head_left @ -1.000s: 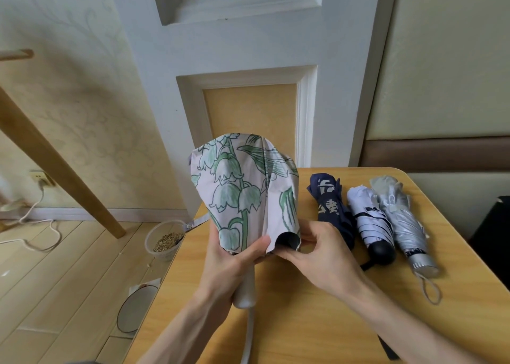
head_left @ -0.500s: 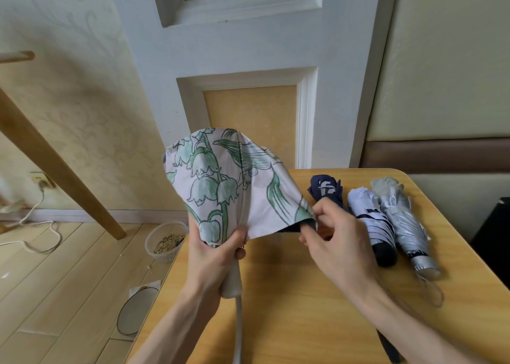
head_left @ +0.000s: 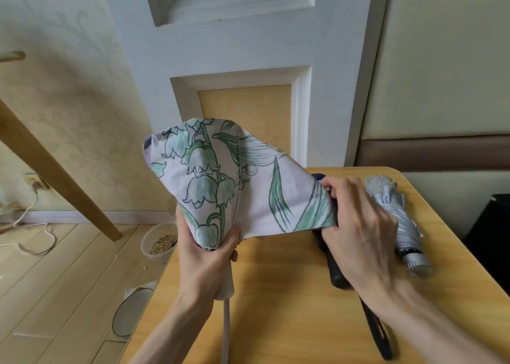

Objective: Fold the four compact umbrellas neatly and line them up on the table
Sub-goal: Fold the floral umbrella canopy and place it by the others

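Illumination is judged soft, diffuse and moderately bright; no lamp or window is seen, so its source cannot be fixed. No hard shadows are recorded. Only a faint, soft shadow is noted on the table (head_left: 276, 308) beneath the floral umbrella (head_left: 248, 192) and the left hand (head_left: 204, 259). A mild sheen is observed on the table's far right part. The floral umbrella's print lines are rendered crisply. Motion blur is found on the right hand (head_left: 358, 225), and the silver umbrella (head_left: 400, 220) beside it is smeared. Straight edges of the white door (head_left: 248, 46) are bowed toward the frame borders by the wide lens. A dark object (head_left: 491, 239) at the right edge is underexposed, without detail
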{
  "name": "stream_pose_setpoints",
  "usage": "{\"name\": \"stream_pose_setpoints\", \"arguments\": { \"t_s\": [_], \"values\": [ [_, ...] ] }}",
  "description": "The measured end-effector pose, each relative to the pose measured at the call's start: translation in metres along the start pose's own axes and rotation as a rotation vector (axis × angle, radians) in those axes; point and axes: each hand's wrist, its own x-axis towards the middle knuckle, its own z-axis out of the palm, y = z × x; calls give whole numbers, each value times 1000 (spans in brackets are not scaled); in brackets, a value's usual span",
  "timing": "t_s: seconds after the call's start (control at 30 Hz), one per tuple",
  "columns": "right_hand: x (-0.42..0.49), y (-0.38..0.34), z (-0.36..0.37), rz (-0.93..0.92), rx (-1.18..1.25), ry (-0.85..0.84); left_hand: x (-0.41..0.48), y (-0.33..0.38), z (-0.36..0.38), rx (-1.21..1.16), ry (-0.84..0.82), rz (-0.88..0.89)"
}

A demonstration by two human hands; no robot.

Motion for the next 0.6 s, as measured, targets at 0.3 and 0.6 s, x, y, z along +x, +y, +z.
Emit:
{"name": "stream_pose_setpoints", "arguments": {
  "t_s": [0.3, 0.6],
  "values": [
    [-7, 0, 6, -51, 112, -104, 10, 6, -15, 59, -4, 88],
    [-16, 2, 9, 99, 215, 55, -2, 5, -6, 41, -75, 68]
  ]
}}
